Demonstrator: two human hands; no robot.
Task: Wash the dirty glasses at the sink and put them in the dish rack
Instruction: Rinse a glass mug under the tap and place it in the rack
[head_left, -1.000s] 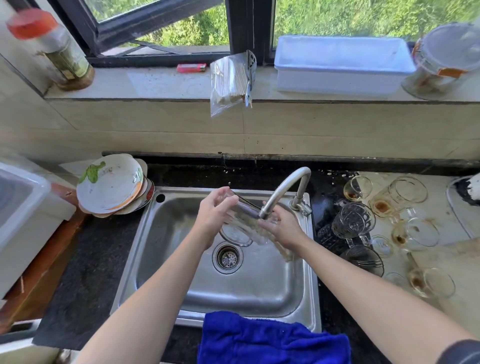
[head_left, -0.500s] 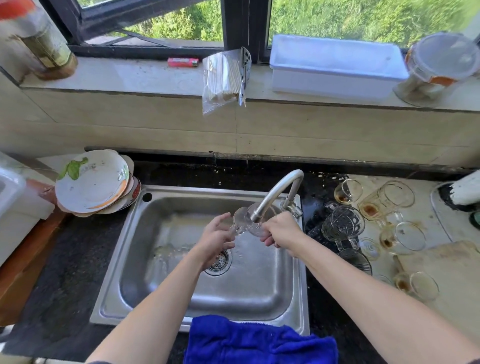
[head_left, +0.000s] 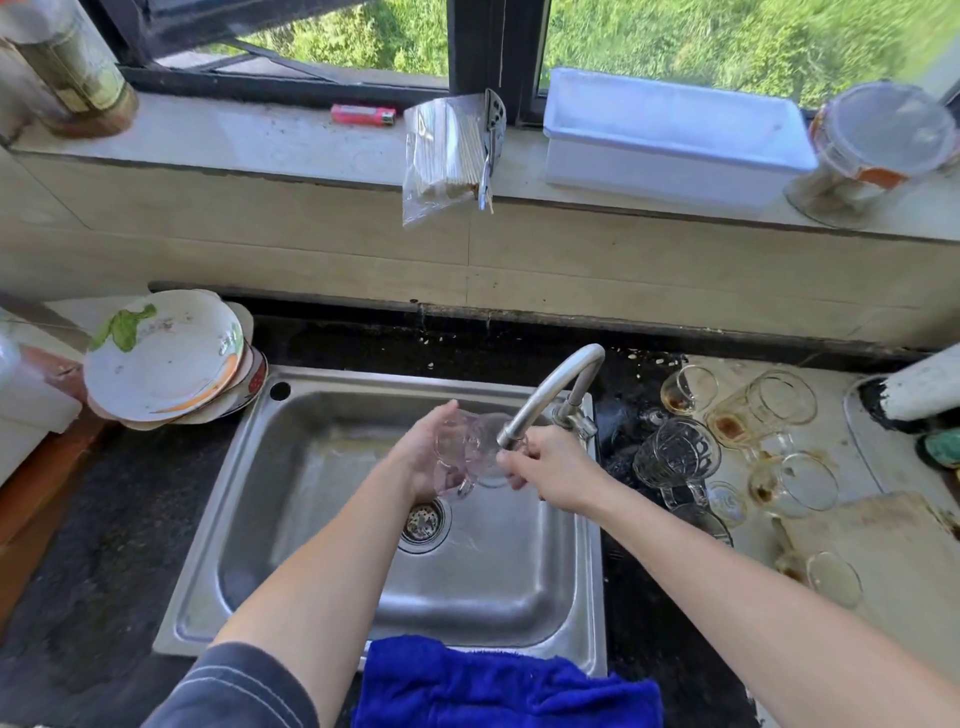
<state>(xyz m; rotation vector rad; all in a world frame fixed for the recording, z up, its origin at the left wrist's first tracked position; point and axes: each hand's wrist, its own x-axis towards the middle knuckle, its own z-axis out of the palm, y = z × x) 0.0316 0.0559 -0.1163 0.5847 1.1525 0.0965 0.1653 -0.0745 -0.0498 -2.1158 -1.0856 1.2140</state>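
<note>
While both bare forearms reach out over the steel sink (head_left: 311, 493), the hands meet just below the mouth of the faucet (head_left: 551, 383). The left hand (head_left: 423, 460) is turned palm inward and upward, its fingers curled round the side of a clear glass (head_left: 475, 447) so that it cups it from the left. The right hand (head_left: 561, 470) comes in from the other side, knuckles up, its fingertips (head_left: 511, 465) bent and pinching the glass at its near rim. The glass lies tilted on its side between the two hands, above the basin and up from the drain (head_left: 423, 522). More dirty glasses (head_left: 732, 423) stand on the counter to the right of the sink.

Half a second ago the left hand sat lower, nearer the drain, with only its fingers at the glass's edge; it has since risen and wrapped round it. The right hand has kept its place by the spout.
</note>
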